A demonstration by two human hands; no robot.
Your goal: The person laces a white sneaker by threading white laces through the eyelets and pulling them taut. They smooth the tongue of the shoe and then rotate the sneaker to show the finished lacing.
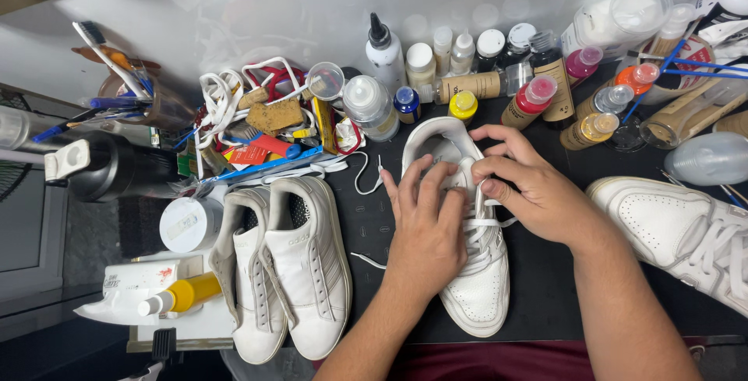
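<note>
Nearest the camera, 2 bare forearms are seen reaching up from the bottom edge onto a black mat [538,272] on the table. The left hand [427,225] is laid flat over the middle of a white sneaker [471,233], fingers spread and pressing on the tongue and upper eyelets; nothing is pinched in this grip. The right hand [530,186] is closed on a white lace [487,221] just beside the left fingertips, thumb and forefinger gripping it at the upper eyelets.

The sneaker's long axis is set almost straight away from the person, toe toward the body, heel opening toward the bottles. The lace is threaded across the eyelets between the 2 hands, with the right hand nearer its free end. A loose lace end [366,259] trails out on the mat to the left.

To the left, 2 unlaced white sneakers [284,268] are lain side by side, touching. At the right, another laced white sneaker [686,233] is partly cut off by the edge.

Behind, many small paint bottles [538,97] are crowded together. A clear cup [152,104] at the far left is filled with brushes and pens. A white tub [189,224] is closed with its lid; its contents cannot be told.
</note>
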